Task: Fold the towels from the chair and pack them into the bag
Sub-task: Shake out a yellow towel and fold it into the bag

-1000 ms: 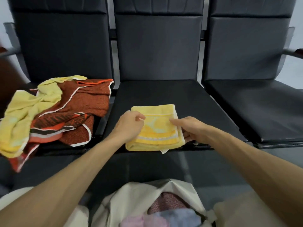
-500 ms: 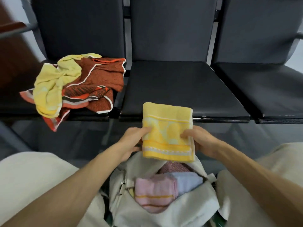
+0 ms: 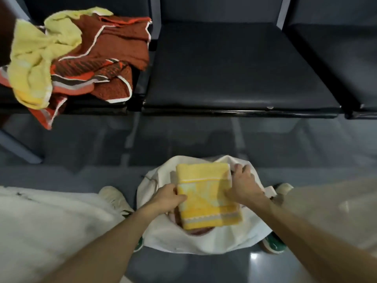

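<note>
Folded yellow terry towel (image 3: 208, 197) lies flat at open mouth of white cloth bag (image 3: 163, 231), bag standing on grey floor (image 3: 81, 150). Left hand (image 3: 167, 198) grips towel's left edge, fingers curled round it. Right hand (image 3: 242, 184) clasps right edge near far corner. Pink fabric shows underneath. Crumpled pale yellow towel (image 3: 34, 58) and rust-red patterned towel (image 3: 114, 43) heaped on left black padded chair seat (image 3: 87, 104).

Folded towel (image 3: 208, 196), yellow, held flat over the open white bag (image 3: 204, 242), left hand (image 3: 167, 198) gripping its left edge, right hand (image 3: 242, 184) holding its right edge, bag on the floor (image 3: 183, 139) between shoes (image 3: 114, 198), crumpled towels (image 3: 81, 58) heaped on the left chair (image 3: 98, 103)
</note>
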Demonstrator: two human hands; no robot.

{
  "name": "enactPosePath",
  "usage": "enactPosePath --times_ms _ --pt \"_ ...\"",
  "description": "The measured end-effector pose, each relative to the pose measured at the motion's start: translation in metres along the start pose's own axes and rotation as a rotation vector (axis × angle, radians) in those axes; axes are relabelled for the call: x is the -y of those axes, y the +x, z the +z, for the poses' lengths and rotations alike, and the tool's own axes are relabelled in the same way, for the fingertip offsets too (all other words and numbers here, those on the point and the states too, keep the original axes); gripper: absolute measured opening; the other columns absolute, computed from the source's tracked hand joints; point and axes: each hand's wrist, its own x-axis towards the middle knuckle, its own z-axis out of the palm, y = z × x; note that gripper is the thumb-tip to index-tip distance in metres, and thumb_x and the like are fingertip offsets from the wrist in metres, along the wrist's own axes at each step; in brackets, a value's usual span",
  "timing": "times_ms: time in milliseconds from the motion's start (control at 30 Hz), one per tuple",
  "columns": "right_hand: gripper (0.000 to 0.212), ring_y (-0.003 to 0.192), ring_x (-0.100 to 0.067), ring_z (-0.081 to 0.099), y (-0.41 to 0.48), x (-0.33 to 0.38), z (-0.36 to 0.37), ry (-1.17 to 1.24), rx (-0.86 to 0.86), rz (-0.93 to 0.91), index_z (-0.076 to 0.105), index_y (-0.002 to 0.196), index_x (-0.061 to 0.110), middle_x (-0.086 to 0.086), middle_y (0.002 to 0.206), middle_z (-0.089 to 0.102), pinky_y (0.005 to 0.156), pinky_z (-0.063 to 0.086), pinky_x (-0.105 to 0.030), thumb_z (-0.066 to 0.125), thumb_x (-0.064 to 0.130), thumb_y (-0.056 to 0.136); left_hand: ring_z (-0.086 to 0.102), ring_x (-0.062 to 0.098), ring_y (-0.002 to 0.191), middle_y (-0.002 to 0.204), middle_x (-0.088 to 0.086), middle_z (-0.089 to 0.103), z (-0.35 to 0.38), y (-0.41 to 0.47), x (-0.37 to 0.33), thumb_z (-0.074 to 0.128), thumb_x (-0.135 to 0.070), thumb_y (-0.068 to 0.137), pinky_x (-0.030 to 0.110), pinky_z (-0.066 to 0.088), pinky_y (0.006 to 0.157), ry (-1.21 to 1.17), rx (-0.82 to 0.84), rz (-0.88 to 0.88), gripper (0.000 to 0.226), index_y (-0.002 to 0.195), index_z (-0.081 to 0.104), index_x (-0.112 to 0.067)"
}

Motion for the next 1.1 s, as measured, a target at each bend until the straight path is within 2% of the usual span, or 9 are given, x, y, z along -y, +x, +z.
enactPosePath --times_ms 67,167,267,367,533,733,833,1000,1100 --pt "0.062 0.114 -0.034 0.042 0.002 0.010 0.001 -0.120 -0.240 -0.244 0.038 0.135 0.004 -0.015 0.127 0.040 0.095 0.041 -0.039 0.059 0.008 0.077 0.065 0.019 0.088 0.088 -0.004 0.067 -0.004 0.007 -0.002 0.057 -0.026 0.089 0.032 0.052 0.079 0.008 -0.099 0.017 0.011 0.094 0.064 -0.020" --pt "0.058 0.117 -0.030 0.039 0.008 0.035 0.005 -0.067 -0.204 -0.466 0.043 0.135 0.015 -0.008 0.128 0.042 0.097 0.039 -0.039 0.065 0.022 0.082 0.058 0.019 0.102 0.098 -0.007 0.058 -0.017 0.014 0.000 0.045 -0.006 0.088 0.030 0.045 0.086 0.095 -0.290 0.100 0.026 0.097 0.063 -0.023" --pt "0.071 0.132 -0.028 0.031 0.020 0.048 0.020 -0.126 0.068 -0.384 0.033 0.144 0.020 -0.007 0.143 0.033 0.108 0.030 -0.038 0.066 0.043 0.085 0.043 0.019 0.122 0.120 0.000 0.055 -0.025 0.021 0.012 0.041 0.005 0.083 0.037 0.031 0.107 0.439 -0.148 0.177 0.041 0.107 0.063 -0.020" --pt "0.082 0.142 -0.025 0.019 0.023 0.038 0.040 -0.002 0.193 -0.296 0.025 0.150 0.025 -0.002 0.156 0.020 0.117 0.017 -0.037 0.064 0.054 0.084 0.034 0.019 0.122 0.127 -0.001 0.049 -0.028 0.032 0.023 0.049 -0.013 0.092 0.030 0.027 0.103 0.759 -0.020 0.268 0.034 0.125 0.056 -0.020" --pt "0.082 0.146 -0.016 0.007 0.011 0.015 0.067 0.094 0.172 -0.379 0.010 0.154 0.030 0.006 0.160 0.009 0.118 0.006 -0.035 0.050 0.061 0.090 0.037 0.019 0.118 0.123 -0.003 0.047 -0.031 0.033 0.027 0.058 -0.047 0.085 0.032 0.026 0.096 1.140 -0.076 0.365 0.046 0.123 0.053 -0.021" --pt "0.090 0.147 -0.016 0.004 0.013 0.009 0.073 0.039 0.228 -0.437 0.004 0.154 0.033 0.009 0.161 0.006 0.119 0.004 -0.035 0.036 0.078 0.083 0.045 0.026 0.116 0.119 0.005 0.053 -0.021 0.031 0.010 0.051 -0.012 0.090 0.037 0.033 0.096 1.375 -0.120 0.393 0.024 0.112 0.060 -0.014" --pt "0.103 0.147 -0.013 0.005 0.014 0.004 0.073 0.037 0.253 -0.504 0.006 0.153 0.037 0.011 0.160 0.010 0.119 0.002 -0.032 0.018 0.091 0.066 0.053 0.025 0.110 0.109 0.005 0.062 -0.034 0.028 0.014 0.045 -0.017 0.096 0.035 0.040 0.091 1.166 -0.155 0.355 0.022 0.103 0.065 -0.011" --pt "0.084 0.148 -0.011 0.000 0.012 0.003 0.069 0.000 0.280 -0.641 0.003 0.150 0.048 0.015 0.161 0.007 0.118 -0.002 -0.029 0.010 0.081 0.073 0.064 0.018 0.087 0.087 -0.002 0.070 -0.050 0.027 0.020 0.062 -0.023 0.091 0.030 0.051 0.076 0.320 -0.432 0.132 0.012 0.094 0.073 -0.017" --pt "0.072 0.149 -0.013 -0.006 0.016 0.006 0.073 -0.105 0.277 -0.737 -0.007 0.145 0.053 0.014 0.162 0.002 0.121 -0.004 -0.034 0.004 0.078 0.078 0.063 0.016 0.082 0.081 -0.009 0.063 -0.046 0.024 0.017 0.062 -0.013 0.087 0.033 0.053 0.077 0.137 -0.472 0.138 0.010 0.088 0.066 -0.022"
